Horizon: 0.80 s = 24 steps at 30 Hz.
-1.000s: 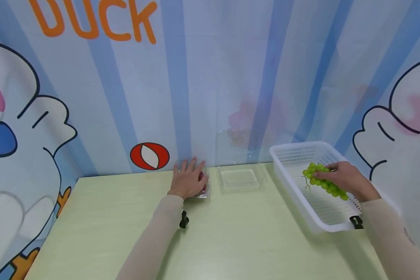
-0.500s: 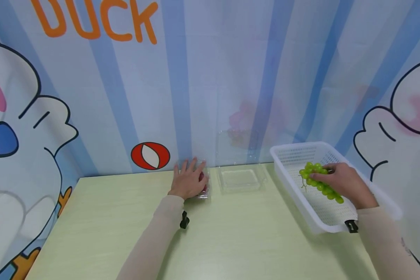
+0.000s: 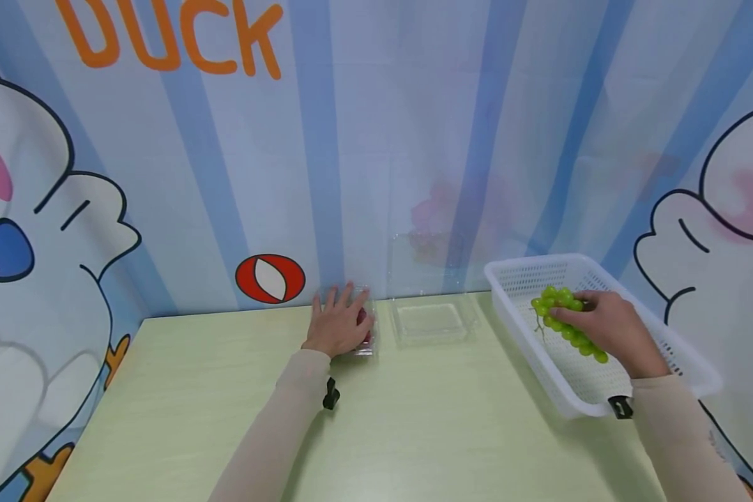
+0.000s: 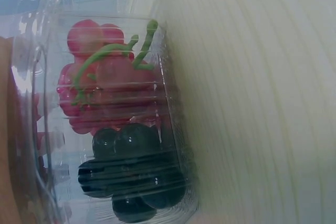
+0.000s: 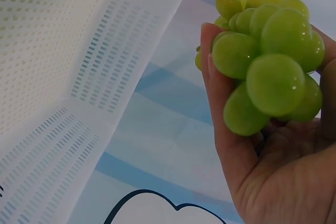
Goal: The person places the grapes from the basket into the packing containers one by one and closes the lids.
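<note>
My left hand (image 3: 337,324) rests with spread fingers on top of a clear plastic box (image 3: 369,341) near the table's back edge. Through the box's wall, the left wrist view shows a bunch of red grapes (image 4: 113,77) with a green stem beside a bunch of dark grapes (image 4: 134,177). A bunch of green grapes (image 3: 563,317) is held by my right hand (image 3: 611,331) over the white basket (image 3: 530,348). In the right wrist view, thumb and fingers close around the green grapes (image 5: 273,72), with the thin stem showing at the top.
Between box and basket, a second clear plastic box (image 3: 429,321) sits with its lid (image 3: 423,265) raised against the printed curtain (image 3: 364,139). The pale table (image 3: 414,425) runs along the curtain at the back.
My right hand has shifted a little to the left with the green grapes, staying over the basket. The left hand keeps its place on the box.
</note>
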Motion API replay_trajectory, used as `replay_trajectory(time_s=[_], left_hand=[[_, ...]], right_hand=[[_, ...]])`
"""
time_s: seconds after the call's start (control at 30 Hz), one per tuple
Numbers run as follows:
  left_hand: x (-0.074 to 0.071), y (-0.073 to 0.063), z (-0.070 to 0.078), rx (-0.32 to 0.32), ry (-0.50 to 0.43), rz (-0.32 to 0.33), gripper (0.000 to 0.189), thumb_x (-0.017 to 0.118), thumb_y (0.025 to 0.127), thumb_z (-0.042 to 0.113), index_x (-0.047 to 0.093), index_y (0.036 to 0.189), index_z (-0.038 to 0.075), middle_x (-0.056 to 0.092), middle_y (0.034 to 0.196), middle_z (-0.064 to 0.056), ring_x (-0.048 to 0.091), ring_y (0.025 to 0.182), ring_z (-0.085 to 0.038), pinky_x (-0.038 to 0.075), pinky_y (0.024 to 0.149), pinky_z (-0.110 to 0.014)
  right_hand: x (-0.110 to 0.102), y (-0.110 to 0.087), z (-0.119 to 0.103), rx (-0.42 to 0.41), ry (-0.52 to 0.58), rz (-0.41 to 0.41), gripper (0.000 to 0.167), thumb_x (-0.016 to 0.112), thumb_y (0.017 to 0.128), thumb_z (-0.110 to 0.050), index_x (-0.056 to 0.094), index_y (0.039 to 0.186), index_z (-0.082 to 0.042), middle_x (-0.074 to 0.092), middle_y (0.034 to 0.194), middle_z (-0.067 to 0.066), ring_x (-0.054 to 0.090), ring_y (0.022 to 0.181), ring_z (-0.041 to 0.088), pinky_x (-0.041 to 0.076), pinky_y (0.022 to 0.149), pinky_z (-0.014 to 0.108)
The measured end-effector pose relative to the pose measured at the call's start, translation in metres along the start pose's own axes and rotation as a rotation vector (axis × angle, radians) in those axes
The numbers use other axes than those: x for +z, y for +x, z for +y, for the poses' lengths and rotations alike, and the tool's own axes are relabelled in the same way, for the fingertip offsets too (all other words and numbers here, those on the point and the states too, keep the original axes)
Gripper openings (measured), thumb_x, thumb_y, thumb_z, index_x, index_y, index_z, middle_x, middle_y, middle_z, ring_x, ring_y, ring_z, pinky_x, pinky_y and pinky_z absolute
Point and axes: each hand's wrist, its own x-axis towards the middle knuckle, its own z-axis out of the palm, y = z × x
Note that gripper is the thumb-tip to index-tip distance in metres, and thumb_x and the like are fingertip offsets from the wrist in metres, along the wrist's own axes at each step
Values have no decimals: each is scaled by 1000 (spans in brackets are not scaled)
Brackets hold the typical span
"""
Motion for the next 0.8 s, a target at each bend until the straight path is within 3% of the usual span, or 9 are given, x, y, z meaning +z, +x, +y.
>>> replay_trajectory(time_s=[0.27, 0.8], left_hand=[[-2, -1, 1, 3, 17, 1, 61, 37, 103, 52, 33, 160, 31, 24, 169, -8, 20, 154, -40, 9, 120, -68], [-1, -1, 1, 1, 23, 10, 61, 37, 103, 52, 33, 160, 31, 25, 168, -7, 21, 153, -40, 9, 120, -68]], right_hand=[[3, -3, -12, -28, 3, 33, 88, 63, 95, -57, 45, 143, 15, 59, 127, 37, 66, 83, 25, 54, 62, 32], [16, -2, -32, -29, 85, 19, 83, 68, 94, -53, 48, 143, 11, 63, 123, 31, 65, 77, 21, 55, 59, 33]])
